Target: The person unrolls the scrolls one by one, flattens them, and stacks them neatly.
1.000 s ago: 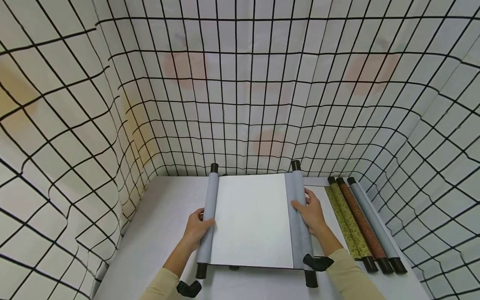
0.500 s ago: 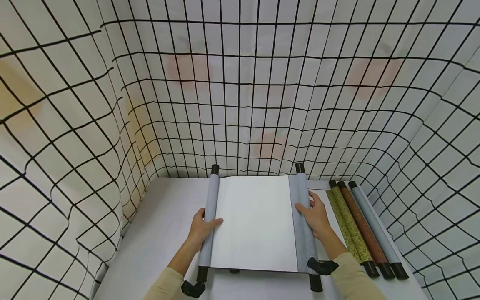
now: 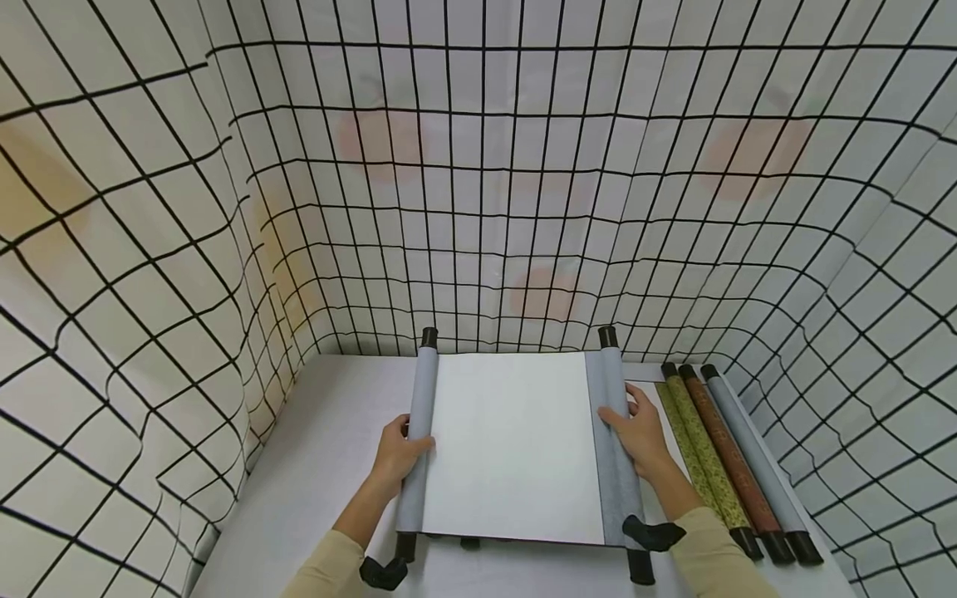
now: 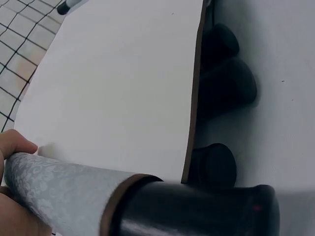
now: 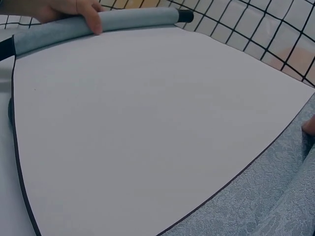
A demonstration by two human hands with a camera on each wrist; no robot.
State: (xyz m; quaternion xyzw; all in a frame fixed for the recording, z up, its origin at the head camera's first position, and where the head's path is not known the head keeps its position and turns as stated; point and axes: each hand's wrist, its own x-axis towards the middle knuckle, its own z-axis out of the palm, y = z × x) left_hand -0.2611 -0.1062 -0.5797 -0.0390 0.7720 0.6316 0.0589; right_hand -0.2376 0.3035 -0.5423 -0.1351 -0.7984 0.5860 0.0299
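Note:
A hanging scroll [image 3: 516,448] with a blank white sheet and pale blue-grey patterned cloth is held partly unrolled in front of me. My left hand [image 3: 396,455] grips its left roll [image 3: 420,399], thumb over the inner edge. Around the right roll [image 3: 626,482] curl the fingers of my right hand [image 3: 645,433], its thumb on the cloth border. Black knobs cap the roll ends, as the near knob [image 4: 197,209] shows in the left wrist view. Beneath the sheet, several other black knobs [image 4: 229,86] stick out; what they belong to is hidden.
Rolled scrolls lie side by side at the table's right: a yellow-green one [image 3: 706,448], a reddish-brown one [image 3: 736,457] and a blue-grey one [image 3: 758,457]. Black wire grid [image 3: 516,216] stands around the back and sides of the white table [image 3: 321,415].
My right hand has moved a little to the right with its roll, and more white sheet shows between the rolls. The left hand keeps its grip nearly in place; its thumb shifted slightly.

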